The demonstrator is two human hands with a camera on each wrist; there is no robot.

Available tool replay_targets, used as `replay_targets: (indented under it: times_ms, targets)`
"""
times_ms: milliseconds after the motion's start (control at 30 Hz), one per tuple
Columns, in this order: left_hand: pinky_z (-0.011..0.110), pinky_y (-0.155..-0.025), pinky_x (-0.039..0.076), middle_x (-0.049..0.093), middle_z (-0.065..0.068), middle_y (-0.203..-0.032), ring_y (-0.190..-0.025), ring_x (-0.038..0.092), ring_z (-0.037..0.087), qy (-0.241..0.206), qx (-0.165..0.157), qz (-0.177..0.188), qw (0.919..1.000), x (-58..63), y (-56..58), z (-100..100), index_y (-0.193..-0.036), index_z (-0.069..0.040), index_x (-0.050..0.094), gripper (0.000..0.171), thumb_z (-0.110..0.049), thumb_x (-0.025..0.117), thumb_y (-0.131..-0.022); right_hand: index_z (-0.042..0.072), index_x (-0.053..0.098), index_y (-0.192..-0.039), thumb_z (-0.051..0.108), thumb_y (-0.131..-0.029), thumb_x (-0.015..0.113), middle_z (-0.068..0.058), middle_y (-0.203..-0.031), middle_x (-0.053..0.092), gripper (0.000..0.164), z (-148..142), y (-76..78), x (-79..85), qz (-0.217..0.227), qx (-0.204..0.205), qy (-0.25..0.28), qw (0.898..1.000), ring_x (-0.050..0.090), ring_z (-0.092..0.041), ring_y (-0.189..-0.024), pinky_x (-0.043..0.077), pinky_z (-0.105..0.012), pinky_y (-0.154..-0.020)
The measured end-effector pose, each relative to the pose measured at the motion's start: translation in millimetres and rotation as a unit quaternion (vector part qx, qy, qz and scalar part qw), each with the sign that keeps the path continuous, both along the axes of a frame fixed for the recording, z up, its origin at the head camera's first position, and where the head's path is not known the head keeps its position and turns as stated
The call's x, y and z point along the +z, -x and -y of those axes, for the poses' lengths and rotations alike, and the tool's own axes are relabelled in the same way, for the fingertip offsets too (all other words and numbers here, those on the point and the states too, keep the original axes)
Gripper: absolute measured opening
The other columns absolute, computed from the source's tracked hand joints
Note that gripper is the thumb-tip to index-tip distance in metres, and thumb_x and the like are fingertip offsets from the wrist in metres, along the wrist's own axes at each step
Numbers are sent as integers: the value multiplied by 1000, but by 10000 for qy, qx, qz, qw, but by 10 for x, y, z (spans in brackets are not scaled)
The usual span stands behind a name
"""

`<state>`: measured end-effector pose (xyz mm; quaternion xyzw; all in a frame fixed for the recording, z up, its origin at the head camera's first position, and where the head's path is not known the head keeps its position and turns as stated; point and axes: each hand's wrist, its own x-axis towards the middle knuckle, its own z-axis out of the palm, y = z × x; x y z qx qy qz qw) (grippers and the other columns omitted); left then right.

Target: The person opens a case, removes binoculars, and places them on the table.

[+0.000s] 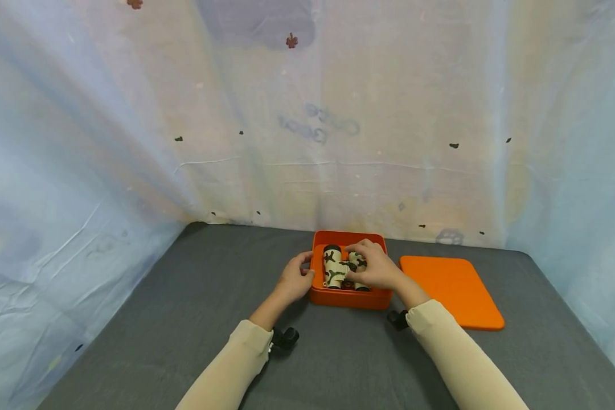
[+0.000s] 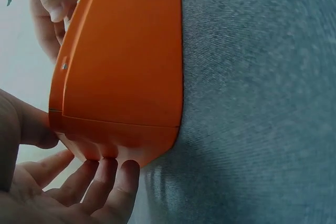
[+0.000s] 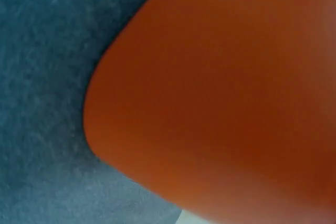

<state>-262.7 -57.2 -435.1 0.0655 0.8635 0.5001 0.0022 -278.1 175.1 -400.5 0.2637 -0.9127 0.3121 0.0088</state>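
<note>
Camouflage-patterned binoculars [image 1: 333,267] lie inside an orange box [image 1: 348,299], which stands uncovered on the table. My left hand [image 1: 294,279] holds the box's left side; in the left wrist view its thumb is at the rim and its fingertips [image 2: 126,174] press the outer wall. My right hand [image 1: 376,267] reaches over the box's right side and grips the binoculars, thumb and fingers spread about the middle and right barrel. Part of that barrel is hidden by the hand. A rounded orange corner [image 3: 199,98] fills most of the right wrist view, where the right hand does not show.
An orange lid [image 1: 451,290] lies flat to the right of the box, beside my right forearm. Dark grey cloth [image 1: 210,319] covers the table. A pale patterned curtain [image 1: 369,136] hangs right behind the table's far edge and along the sides.
</note>
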Motion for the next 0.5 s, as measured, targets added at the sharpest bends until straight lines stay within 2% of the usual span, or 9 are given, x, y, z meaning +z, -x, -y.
replay_targets:
  times_ms: [200,500]
  targets:
    - [41,-85,53,52,17,-135,-110,59,30,-51,-73,-99,9999,1,-15,3,-141,-5,47,47,-8,54,-95,11,58,-133,28,-83,70,-16,-124,51,54,56,10,-50,1,-83,-301,9995,43,-32,-111,44,-51,-86]
    - [41,-85,54,51,15,-135,-112,58,30,-270,116,163,9994,1,-18,-6,-142,-10,48,46,-10,54,-96,13,59,-132,30,-82,72,-15,-124,51,54,82,-3,-96,60,-167,-450,9988,43,-31,-111,45,-49,-86]
